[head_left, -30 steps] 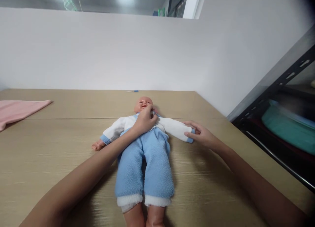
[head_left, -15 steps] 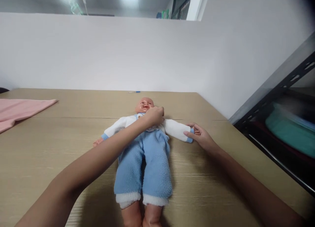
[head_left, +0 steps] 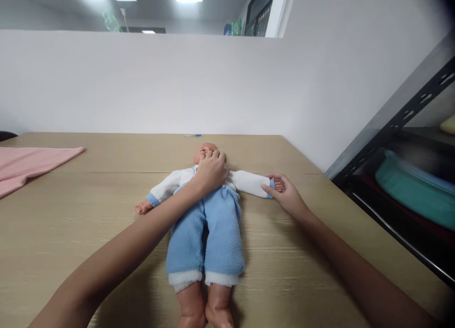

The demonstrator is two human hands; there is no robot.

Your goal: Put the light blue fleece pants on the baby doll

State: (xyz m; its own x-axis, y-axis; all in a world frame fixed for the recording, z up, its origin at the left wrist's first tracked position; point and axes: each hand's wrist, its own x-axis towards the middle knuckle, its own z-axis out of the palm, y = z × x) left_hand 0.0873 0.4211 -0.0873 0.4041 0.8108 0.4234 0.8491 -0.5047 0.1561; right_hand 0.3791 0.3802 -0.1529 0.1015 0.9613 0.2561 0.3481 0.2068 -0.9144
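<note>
A baby doll (head_left: 206, 233) in blue fleece overalls and a white top with blue cuffs lies face up on the table, its arms spread to the sides and its bare feet towards me. My left hand (head_left: 212, 169) rests on its upper chest and chin. The fingers are slightly apart and cover the mouth; the thumb is hidden. My right hand (head_left: 287, 193) grips the doll's stretched-out arm at the blue cuff (head_left: 271, 187), thumb on the near side and fingers behind. The doll's other arm (head_left: 165, 188) lies loose on the wood.
A pink cloth (head_left: 35, 162) lies on the wooden table (head_left: 106, 223) at the left. A pen (head_left: 194, 135) is near the far edge, before a white partition (head_left: 159, 81). At the right stands a dark metal shelf (head_left: 398, 124) with a teal item (head_left: 408, 190).
My left hand has moved from the doll's shoulder onto its chin and mouth, its fingers opening out. The right hand keeps its hold on the sleeve cuff. The view has tilted up slightly.
</note>
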